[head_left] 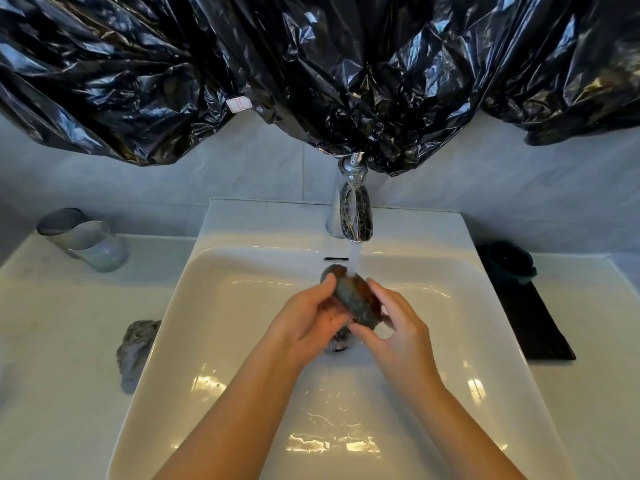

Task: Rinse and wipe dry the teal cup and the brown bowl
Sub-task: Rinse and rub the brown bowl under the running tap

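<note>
Grip was two-handed: left hand (304, 315) and right hand (401, 329) both clasped the brown bowl (356, 299), tilted over the sink (242, 268) under the running tap (353, 209). Grey cloth (136, 344) lay on the desk (62, 306) left, teal cup (510, 261) far right. Rotating the bowl should rinse every face.

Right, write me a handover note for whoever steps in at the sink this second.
Left hand: grips the left side of the brown bowl.
Right hand: grips its right side.
Bowl: tilted under the water running from the tap, over the sink.
Teal cup: on the black tray, right of the sink; cannot tell if it has been rinsed.
Grey cloth: crumpled on the counter, left of the sink.
Done: bowl rinse under way.
Left: finish the rinse, wipe the bowl dry, then see to the cup.
</note>
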### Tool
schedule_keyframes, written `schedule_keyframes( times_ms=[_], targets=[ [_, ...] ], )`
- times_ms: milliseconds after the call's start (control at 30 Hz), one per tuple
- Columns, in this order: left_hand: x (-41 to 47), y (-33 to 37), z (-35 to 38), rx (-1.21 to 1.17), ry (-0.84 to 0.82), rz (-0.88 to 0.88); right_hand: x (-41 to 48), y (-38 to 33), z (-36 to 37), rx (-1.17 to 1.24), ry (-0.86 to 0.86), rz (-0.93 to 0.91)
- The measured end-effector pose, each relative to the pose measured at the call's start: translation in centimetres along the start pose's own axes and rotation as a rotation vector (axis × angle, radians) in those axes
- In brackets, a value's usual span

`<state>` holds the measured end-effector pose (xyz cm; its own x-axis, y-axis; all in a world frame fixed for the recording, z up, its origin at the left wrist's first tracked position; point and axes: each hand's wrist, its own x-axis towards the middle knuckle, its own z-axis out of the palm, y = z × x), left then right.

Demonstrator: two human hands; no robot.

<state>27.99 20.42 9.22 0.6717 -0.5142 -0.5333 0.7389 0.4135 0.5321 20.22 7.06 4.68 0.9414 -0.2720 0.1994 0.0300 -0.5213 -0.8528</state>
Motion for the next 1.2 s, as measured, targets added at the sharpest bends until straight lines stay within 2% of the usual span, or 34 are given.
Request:
schedule_keyframes(
  times_ms=[67,133,233,333,467,500,667,733,800,867,933,1000,1067,1167,1200],
  targets=[
    [0.5,-0.3,-0.4,0.163,-0.018,0.090,0.5,0.0,-0.3,0.353,-0.097,0.169],
    [0.5,-0.5,-0.6,0.344,-0.037,0.167,1.5,-0.3,-0.4,0.596,-0.169,0.422],
    [0.4,-1.1,-0.9,0.525,-0.141,0.251,3.2,-1.0,0.1,0.780,-0.251,0.670],
    [0.4,-1.8,-0.7,0.564,-0.137,0.274,4.4,-1.5,1.4,0.842,-0.264,0.784],
    [0.7,-1.5,0.7,0.354,0.108,0.227,4.8,-1.0,3.4,0.647,-0.122,0.542],
    [0.8,-1.3,1.0,0.340,0.149,0.222,4.8,-0.8,3.7,0.664,-0.090,0.517],
    [0.8,-2.3,0.7,0.626,0.161,0.453,5.5,-1.2,2.9,0.927,-0.197,0.651],
    [0.9,-2.3,0.8,0.590,0.150,0.441,5.6,-1.7,3.1,0.900,-0.187,0.598],
    [1.3,-1.7,1.0,0.513,0.170,0.383,5.9,-0.9,4.3,0.791,-0.094,0.485],
    [1.6,-1.5,1.0,0.534,0.189,0.414,5.7,-0.4,4.8,0.806,-0.040,0.417],
    [1.5,-2.2,0.7,0.605,0.183,0.547,5.7,-0.9,4.7,0.877,-0.081,0.456],
    [1.5,-3.1,0.0,0.650,0.149,0.626,5.7,-1.1,4.4,1.013,-0.189,0.607],
    [1.8,-3.3,-0.5,0.647,0.147,0.583,5.7,-1.0,4.5,0.990,-0.209,0.631],
    [2.3,-2.5,0.1,0.501,0.200,0.359,5.4,-0.3,5.4,0.770,-0.029,0.480],
    [2.2,-2.4,0.3,0.476,0.193,0.324,5.1,-0.1,5.5,0.786,0.003,0.459]
  ],
)
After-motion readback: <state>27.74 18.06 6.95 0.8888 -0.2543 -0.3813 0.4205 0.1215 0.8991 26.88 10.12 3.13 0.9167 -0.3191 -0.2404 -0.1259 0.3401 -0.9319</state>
